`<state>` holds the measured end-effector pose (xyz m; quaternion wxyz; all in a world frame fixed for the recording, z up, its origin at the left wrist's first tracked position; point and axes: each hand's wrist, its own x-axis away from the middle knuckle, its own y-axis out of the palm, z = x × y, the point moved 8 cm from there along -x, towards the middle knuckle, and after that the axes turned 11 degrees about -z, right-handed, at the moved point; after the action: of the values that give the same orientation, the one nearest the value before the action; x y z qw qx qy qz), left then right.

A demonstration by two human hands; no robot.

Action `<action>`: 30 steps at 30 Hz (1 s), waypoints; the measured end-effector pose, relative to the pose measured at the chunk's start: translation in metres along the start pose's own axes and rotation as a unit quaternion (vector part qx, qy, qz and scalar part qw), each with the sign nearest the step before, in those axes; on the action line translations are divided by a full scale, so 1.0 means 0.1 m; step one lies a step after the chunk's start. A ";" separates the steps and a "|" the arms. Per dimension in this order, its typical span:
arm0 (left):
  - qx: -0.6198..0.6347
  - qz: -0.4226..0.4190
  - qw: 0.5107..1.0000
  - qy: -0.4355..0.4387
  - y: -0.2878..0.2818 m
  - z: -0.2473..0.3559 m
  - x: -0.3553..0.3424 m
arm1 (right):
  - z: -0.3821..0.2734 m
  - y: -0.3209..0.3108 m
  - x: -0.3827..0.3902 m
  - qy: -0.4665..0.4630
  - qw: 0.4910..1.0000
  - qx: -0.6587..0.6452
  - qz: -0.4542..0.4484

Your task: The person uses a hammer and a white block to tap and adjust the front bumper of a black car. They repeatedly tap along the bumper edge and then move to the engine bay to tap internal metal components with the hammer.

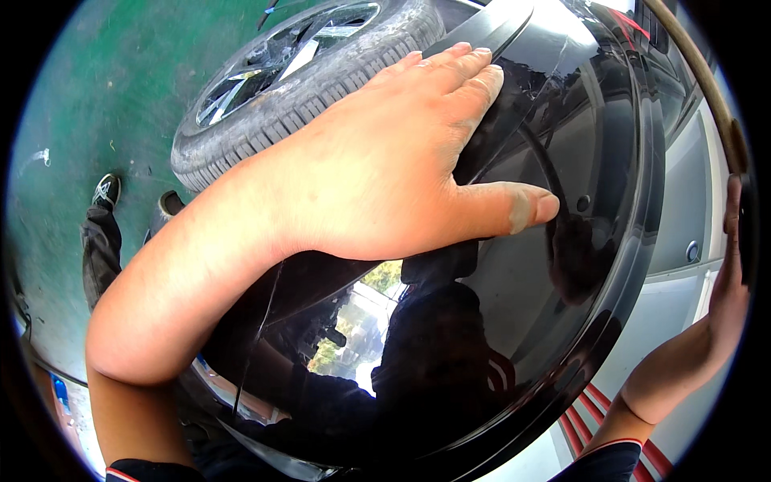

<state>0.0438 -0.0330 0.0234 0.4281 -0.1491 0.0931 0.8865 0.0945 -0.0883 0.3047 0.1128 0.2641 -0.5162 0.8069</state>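
My left hand (393, 161) reaches across a glossy black car body panel (530, 321), palm down. Its fingers are stretched out and the thumb is spread to the right. Pale smudges show on the thumb and fingertips. At the right rim my right hand (729, 249) is raised, its fingers curled around the lower end of a long curved brown rod (699, 64). A black part shows beside the fingers there, cut off by the picture's edge. The panel mirrors a dark figure, a hand and the rod's curved line.
A car wheel (301, 88) with a dark tyre and spoked rim is beside the panel at the upper left. Left of it, a trouser leg (100, 249) and a shoe (107, 190) show on the green floor (88, 88). Red bars (582, 422) and pale surfaces lie at the lower right.
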 end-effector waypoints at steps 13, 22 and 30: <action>0.045 -0.070 0.992 -0.095 0.15 -0.17 -1.59 | 1.41 0.48 0.66 0.337 0.825 -0.272 0.362; 0.156 -0.098 0.972 -0.148 0.00 -0.57 -3.25 | 1.64 0.09 0.22 0.359 0.812 -0.304 0.345; 0.118 -0.061 0.982 -0.130 0.16 -0.33 -2.74 | 1.49 0.25 0.34 0.424 0.785 -0.298 0.339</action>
<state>0.1992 -0.2529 0.0869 0.5045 0.0140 0.1315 0.8533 0.1008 -0.2349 0.3528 0.1125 -0.3438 -0.6876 0.6296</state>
